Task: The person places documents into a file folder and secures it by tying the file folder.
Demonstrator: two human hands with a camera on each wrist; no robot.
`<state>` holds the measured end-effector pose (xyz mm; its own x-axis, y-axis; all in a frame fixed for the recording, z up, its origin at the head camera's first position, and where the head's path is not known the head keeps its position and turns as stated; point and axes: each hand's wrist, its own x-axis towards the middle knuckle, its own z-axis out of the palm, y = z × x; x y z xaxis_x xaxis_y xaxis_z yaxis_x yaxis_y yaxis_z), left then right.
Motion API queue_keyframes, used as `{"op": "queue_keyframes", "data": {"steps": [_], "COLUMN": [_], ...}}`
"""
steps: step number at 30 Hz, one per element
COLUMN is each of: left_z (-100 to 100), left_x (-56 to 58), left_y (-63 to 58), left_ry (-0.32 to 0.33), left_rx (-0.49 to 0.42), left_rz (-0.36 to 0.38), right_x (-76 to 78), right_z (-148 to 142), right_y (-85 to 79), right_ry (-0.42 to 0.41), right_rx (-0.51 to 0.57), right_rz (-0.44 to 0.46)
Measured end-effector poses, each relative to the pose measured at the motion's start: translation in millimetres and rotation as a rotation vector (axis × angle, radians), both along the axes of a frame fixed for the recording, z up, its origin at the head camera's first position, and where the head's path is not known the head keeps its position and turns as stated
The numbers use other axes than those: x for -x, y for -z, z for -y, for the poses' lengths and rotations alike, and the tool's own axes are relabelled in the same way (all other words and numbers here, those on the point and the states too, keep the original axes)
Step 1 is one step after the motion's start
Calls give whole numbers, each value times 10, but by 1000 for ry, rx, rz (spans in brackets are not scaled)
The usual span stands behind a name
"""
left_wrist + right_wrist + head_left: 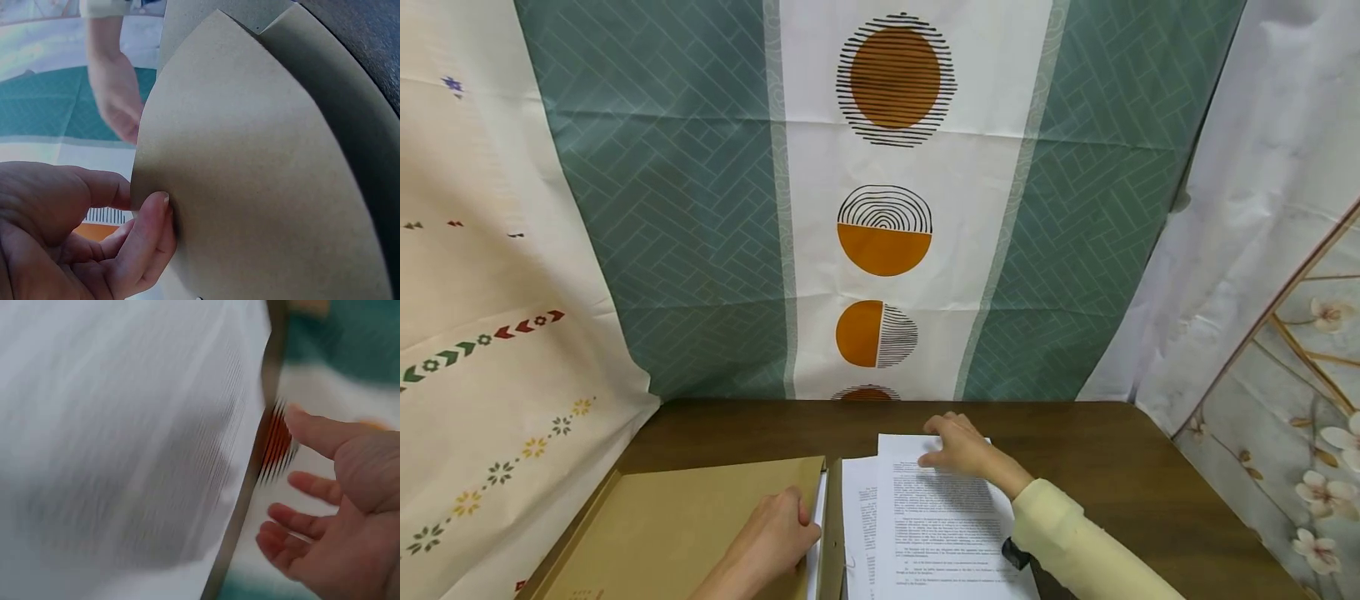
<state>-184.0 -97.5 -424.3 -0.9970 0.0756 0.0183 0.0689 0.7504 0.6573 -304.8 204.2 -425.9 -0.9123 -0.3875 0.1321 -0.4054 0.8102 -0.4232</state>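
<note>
Patterned curtain (895,208) behind wooden table (1112,467)

Head camera looks down over the table (1112,467) from above — both wrist cameras sit close, sharing its printed sheets (940,517) and folder (685,525).

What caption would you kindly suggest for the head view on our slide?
Left hand holds the brown folder's edge while the right hand rests on printed pages.

We cannot read the small print on the white printed sheet (936,517), cut off by the head view's lower edge. In the right wrist view it is motion-blurred, and the right hand (340,506) perhaps hovers clear of it.
</note>
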Motion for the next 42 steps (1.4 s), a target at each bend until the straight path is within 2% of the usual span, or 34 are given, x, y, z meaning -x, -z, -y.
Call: {"op": "queue_keyframes", "data": {"steps": [3,7,12,19,26,31,42], "left_z": [-1,-3,-2,21,23,27,36], "left_x": [-4,-5,-8,-10,-6,0,-3], "left_y": [14,21,19,25,25,21,20], "left_ry": [5,3,0,9,-10,-25,-15], "left_rx": [0,-3,-3,-8,-8,-6,-6], "left_rz": [-4,5,30,-10,22,33,28], "right_x": [155,260,296,338,364,387,298], "right_z": [-262,-464,-514,-492,-479,-471,-513], "right_y": [9,0,36,52,38,53,78], "right_ry": [77,106,102,126,120,115,93], "right_rx": [-109,-210,-297,-350,-346,-351,-222], "right_rz": [39,126,181,197,233,216,216]}}
